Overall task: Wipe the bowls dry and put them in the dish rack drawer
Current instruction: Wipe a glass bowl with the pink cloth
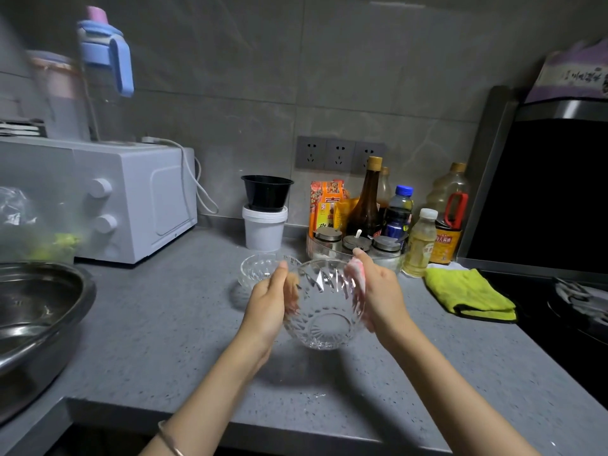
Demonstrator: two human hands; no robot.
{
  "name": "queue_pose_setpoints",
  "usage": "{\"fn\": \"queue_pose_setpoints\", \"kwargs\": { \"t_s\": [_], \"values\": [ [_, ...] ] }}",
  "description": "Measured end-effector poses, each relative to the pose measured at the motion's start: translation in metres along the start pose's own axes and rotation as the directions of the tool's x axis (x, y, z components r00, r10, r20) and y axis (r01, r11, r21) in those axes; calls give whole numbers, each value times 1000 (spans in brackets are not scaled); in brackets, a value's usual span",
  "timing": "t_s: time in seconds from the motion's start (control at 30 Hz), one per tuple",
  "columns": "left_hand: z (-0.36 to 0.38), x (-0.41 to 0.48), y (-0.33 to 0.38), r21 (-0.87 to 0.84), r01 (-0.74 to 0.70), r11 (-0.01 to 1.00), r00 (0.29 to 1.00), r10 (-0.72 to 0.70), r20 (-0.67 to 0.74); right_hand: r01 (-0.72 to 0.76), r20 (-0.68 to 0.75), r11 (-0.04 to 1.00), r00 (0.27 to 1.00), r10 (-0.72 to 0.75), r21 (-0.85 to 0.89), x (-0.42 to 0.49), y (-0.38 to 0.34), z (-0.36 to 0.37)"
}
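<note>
Bowl (324, 307), wiping step: left hand (268, 307) grips rim, right hand (381, 297) clamps cloth (357, 274) to wall; next, probably rotate bowl.

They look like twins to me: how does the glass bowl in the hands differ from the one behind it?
The held bowl is up between left hand and right hand; the back bowl rests on the counter. The held bowl looks tipped toward the camera; the back bowl sits upright. A pink cloth touches only the held bowl. Both are clear cut glass.

home kitchen | microwave (131, 199) | stove (579, 311) | condiment bottles (368, 199)
</note>
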State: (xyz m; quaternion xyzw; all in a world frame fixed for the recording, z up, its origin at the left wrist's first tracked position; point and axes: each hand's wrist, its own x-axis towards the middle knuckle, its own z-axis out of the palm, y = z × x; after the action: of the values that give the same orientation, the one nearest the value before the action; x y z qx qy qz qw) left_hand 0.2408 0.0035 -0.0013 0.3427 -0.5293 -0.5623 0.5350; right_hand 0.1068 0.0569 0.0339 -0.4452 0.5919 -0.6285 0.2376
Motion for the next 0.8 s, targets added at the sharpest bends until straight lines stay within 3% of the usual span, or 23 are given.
{"fn": "queue_pose_setpoints", "kwargs": {
  "t_s": [0.17, 0.23, 0.33, 0.47, 0.53, 0.6, 0.67, 0.7, 0.73, 0.8],
  "values": [
    [9, -4, 23, 281, -277, 919, 959, 248, 133, 207, 162, 964, 970, -181, -168, 2, -9, 2],
    [13, -6, 24, 317, -321, 893, 947, 293, 134, 255, 166, 956, 959, -231, -146, 0, -8, 3],
    [14, -7, 23, 240, -266, 934, 963, 266, 33, 361, 157, 931, 924, -349, -53, -6, 0, 2],
    [10, 0, 17, -56, -50, 997, 990, 42, -135, 491, 109, 868, 869, -482, -79, -26, 21, 7],
    [9, 1, 18, -109, -10, 994, 987, -7, -161, 627, 156, 733, 777, -609, -263, -39, 27, 11],
    [10, 2, 17, -108, -2, 994, 987, -15, -157, 731, 269, 452, 635, -724, -510, -43, 30, 15],
    [15, -2, 17, -74, -4, 997, 990, -7, -139, 763, 381, 208, 515, -768, -612, -36, 27, 16],
    [17, -5, 18, -57, -10, 998, 993, 3, -119, 760, 375, 207, 514, -771, -616, -32, 22, 16],
    [19, -6, 17, -42, -20, 999, 994, 15, -107, 745, 332, 276, 554, -763, -608, -28, 16, 15],
    [20, -6, 13, -13, -33, 999, 993, 31, -112, 684, 208, 495, 676, -707, -536, -22, 5, 14]
  ]
}}
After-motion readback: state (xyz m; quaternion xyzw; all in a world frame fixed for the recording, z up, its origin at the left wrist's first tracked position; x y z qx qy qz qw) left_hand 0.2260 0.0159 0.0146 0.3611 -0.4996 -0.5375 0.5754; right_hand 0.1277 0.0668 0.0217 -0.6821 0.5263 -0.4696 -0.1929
